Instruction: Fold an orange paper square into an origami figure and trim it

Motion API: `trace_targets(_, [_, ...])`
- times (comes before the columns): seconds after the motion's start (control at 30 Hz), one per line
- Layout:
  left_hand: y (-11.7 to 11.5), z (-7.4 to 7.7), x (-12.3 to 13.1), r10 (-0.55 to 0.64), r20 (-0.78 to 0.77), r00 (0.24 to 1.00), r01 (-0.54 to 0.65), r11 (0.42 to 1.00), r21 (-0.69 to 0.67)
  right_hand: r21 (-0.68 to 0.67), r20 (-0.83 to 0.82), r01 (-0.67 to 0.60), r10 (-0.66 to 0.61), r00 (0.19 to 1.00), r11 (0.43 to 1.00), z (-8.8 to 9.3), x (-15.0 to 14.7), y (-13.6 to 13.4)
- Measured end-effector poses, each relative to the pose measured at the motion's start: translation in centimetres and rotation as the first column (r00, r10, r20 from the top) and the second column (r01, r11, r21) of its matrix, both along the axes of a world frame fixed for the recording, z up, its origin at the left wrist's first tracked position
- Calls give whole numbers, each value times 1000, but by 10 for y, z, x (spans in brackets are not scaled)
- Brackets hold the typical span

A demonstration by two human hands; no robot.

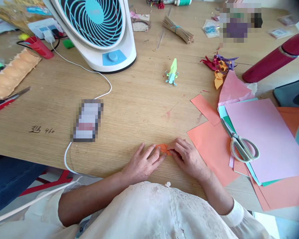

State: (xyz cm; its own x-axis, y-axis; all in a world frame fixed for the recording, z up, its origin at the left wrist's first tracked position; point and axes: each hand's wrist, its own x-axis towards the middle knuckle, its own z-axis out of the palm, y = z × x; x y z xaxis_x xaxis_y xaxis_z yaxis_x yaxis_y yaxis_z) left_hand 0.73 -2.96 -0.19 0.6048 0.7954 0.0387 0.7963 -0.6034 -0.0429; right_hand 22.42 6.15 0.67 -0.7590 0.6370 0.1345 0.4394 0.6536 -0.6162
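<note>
A small folded piece of orange paper [161, 148] lies on the wooden table near its front edge, between my two hands. My left hand [145, 163] rests flat with its fingers spread, the fingertips touching the paper's left and lower side. At the paper's right end, my right hand [186, 157] is closed, thumb and fingers pinching the edge. Part of the paper is hidden under the fingers. Beyond the hands stands a small green and blue folded paper figure [172, 73].
Right of my hands are orange sheets [214, 146], a pink sheet [271, 142] with scissors [241, 147], and a red flask [276, 59]. A fan [112, 58] stands at the back left, a phone [87, 121] with a white cable in front of it.
</note>
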Motion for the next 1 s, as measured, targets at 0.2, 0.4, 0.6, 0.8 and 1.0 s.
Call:
trace_targets(0.2, [1, 1, -1, 18, 31, 999, -19, 1000, 15, 10, 9, -7, 7, 1000, 1000, -1, 1, 0])
trace_targets(0.4, [-1, -4, -2, 33, 68, 997, -36, 998, 50, 18, 17, -41, 41, 999, 999, -1, 2, 1])
trace_targets(0.6, [-1, -3, -2, 30, 35, 999, -30, 1000, 1, 20, -8, -48, 49, 999, 999, -2, 3, 1])
trace_targets(0.8, [-2, 2, 0, 66, -8, 998, -67, 993, -98, 61, -22, -76, 78, 997, 995, -3, 8, -1])
trace_targets(1.0, [-5, -1, 1, 85, 11, 996, -82, 987, -141, 208, 96, -179, 162, 982, 962, 3, 15, -5])
